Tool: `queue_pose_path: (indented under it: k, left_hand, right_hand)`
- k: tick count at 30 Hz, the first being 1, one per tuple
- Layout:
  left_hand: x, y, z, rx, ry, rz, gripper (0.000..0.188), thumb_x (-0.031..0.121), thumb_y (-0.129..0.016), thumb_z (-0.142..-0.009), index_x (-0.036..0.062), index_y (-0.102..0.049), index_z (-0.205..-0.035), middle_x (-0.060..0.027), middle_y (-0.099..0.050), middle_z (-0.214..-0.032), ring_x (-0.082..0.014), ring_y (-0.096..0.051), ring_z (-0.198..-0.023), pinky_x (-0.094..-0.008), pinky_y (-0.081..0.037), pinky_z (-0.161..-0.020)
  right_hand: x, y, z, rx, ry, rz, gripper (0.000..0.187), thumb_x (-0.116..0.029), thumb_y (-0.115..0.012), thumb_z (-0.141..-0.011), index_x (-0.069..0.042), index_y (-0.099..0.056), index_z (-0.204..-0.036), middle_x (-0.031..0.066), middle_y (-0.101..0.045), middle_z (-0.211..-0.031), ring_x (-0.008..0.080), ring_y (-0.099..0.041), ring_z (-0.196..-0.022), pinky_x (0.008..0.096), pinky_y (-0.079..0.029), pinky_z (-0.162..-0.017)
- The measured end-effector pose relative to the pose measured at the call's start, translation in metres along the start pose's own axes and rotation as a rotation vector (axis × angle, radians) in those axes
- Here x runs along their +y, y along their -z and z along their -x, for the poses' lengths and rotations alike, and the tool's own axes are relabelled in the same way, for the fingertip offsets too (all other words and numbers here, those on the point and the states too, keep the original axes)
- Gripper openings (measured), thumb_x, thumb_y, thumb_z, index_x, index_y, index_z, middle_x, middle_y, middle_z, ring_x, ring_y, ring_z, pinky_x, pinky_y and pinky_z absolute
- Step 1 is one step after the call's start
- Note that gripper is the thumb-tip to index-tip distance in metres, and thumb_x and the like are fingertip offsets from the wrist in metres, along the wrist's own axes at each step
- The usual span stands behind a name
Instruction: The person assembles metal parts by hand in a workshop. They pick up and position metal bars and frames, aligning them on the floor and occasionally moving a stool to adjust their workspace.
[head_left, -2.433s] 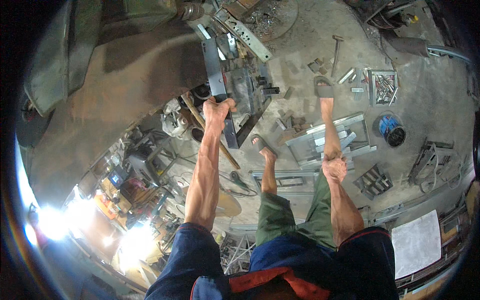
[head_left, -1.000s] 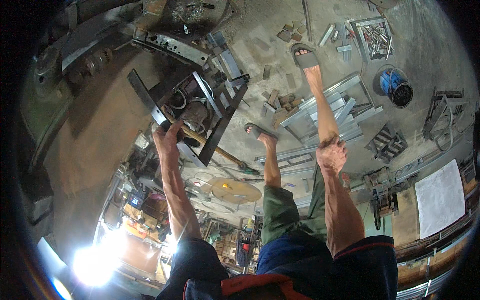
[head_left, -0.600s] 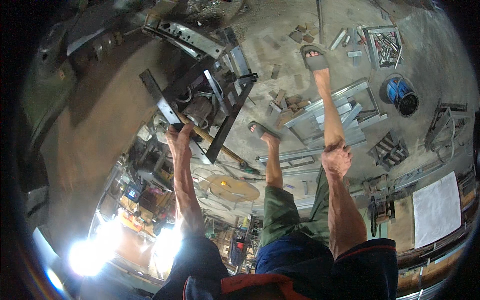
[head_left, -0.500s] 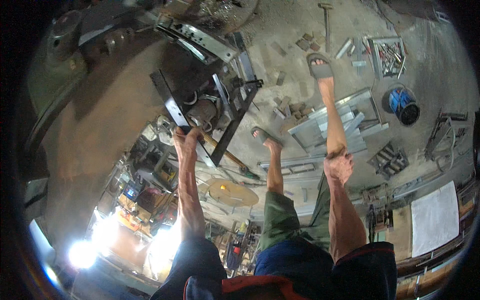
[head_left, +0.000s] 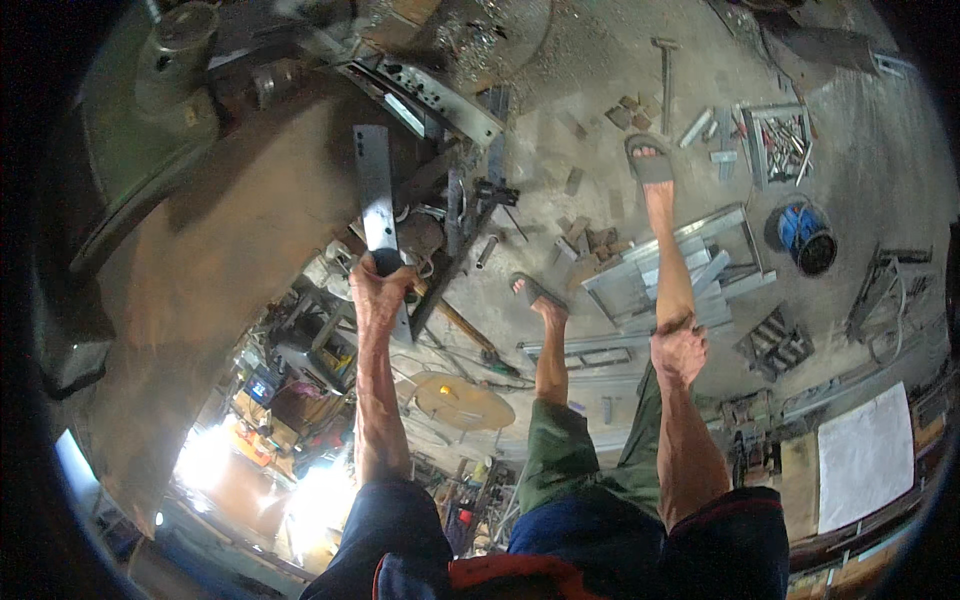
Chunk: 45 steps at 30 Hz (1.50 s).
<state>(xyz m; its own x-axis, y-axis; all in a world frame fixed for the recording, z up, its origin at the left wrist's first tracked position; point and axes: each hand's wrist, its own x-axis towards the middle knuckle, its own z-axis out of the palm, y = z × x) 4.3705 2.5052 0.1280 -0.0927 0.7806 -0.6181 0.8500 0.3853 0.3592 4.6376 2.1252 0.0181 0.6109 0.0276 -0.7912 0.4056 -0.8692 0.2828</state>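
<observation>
My left hand (head_left: pixel 380 290) is closed around a flat grey metal bar (head_left: pixel 376 185) with small holes near its far end. The bar points away from me, and its near end sticks out below my fingers. Beneath it lies the dark steel frame of a machine (head_left: pixel 455 245), and a wooden-handled tool (head_left: pixel 465 330) slants down beside my hand. In front of my right shin, my right hand (head_left: pixel 680 350) is curled into a fist; nothing shows sticking out of it.
A broad brown metal surface (head_left: pixel 250 200) fills the left. On the floor are metal profiles (head_left: pixel 690 265), a tray of tools (head_left: pixel 778 145), a dark bucket with blue inside (head_left: pixel 803 238), a long-handled hammer (head_left: pixel 666 85) and scattered small blocks (head_left: pixel 590 240). My sandalled feet stand among them.
The bar in my left hand has swung from a leftward tilt to nearly straight ahead. My right fist stays in front of my shin. The whole view has shifted slightly.
</observation>
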Motion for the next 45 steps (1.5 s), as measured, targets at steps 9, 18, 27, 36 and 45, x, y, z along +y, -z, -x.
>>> queue_pose_path:
  k: [9, 18, 27, 36, 45]
  left_hand:
    - [0.003, 0.018, -0.040, -0.026, -0.187, -0.281, 0.027, 0.013, -0.076, -0.067, -0.0032, -0.066, -0.087, -0.0088, -0.067, -0.074, -0.0152, -0.060, -0.068, -0.0330, -0.050, -0.067]
    - [0.032, 0.057, -0.090, -0.058, -0.290, -0.341, 0.029, 0.011, -0.079, -0.073, 0.0011, -0.071, -0.099, -0.0067, -0.070, -0.076, -0.0115, -0.061, -0.071, -0.0317, -0.052, -0.069]
    - [0.015, 0.079, -0.110, -0.144, -0.104, -0.194, 0.031, 0.001, -0.077, -0.078, -0.0010, -0.068, -0.108, -0.0017, -0.070, -0.094, -0.0101, -0.060, -0.087, -0.0270, -0.049, -0.082]
    - [-0.009, 0.076, -0.103, -0.163, -0.189, -0.184, 0.028, 0.002, -0.075, -0.078, -0.0011, -0.066, -0.104, -0.0008, -0.066, -0.090, -0.0111, -0.056, -0.081, -0.0268, -0.047, -0.078]
    - [-0.002, 0.051, -0.083, -0.143, -0.288, -0.227, 0.025, 0.003, -0.075, -0.076, -0.0007, -0.066, -0.100, -0.0004, -0.065, -0.083, -0.0080, -0.053, -0.078, -0.0281, -0.048, -0.071]
  right_hand:
    - [0.002, -0.004, -0.002, 0.036, 0.015, 0.033, 0.055, -0.036, -0.063, -0.086, -0.004, -0.049, -0.129, 0.0195, -0.057, -0.120, 0.0385, -0.061, -0.105, 0.0482, -0.053, -0.089]
    - [0.004, -0.005, 0.002, 0.028, 0.019, 0.032, 0.059, -0.041, -0.064, -0.086, -0.003, -0.050, -0.128, 0.0213, -0.057, -0.120, 0.0397, -0.061, -0.108, 0.0489, -0.053, -0.090]
    - [0.005, -0.011, -0.003, -0.032, 0.012, 0.056, 0.057, -0.040, -0.059, -0.090, -0.002, -0.048, -0.132, 0.0208, -0.054, -0.126, 0.0394, -0.061, -0.108, 0.0489, -0.052, -0.090]
    - [0.005, 0.001, 0.000, 0.043, 0.053, 0.071, 0.053, -0.039, -0.060, -0.090, -0.001, -0.052, -0.126, 0.0218, -0.057, -0.120, 0.0400, -0.061, -0.105, 0.0496, -0.052, -0.090]
    - [0.010, -0.014, -0.005, 0.036, 0.047, 0.105, 0.059, -0.041, -0.060, -0.087, -0.001, -0.050, -0.129, 0.0217, -0.056, -0.120, 0.0400, -0.061, -0.104, 0.0490, -0.054, -0.088]
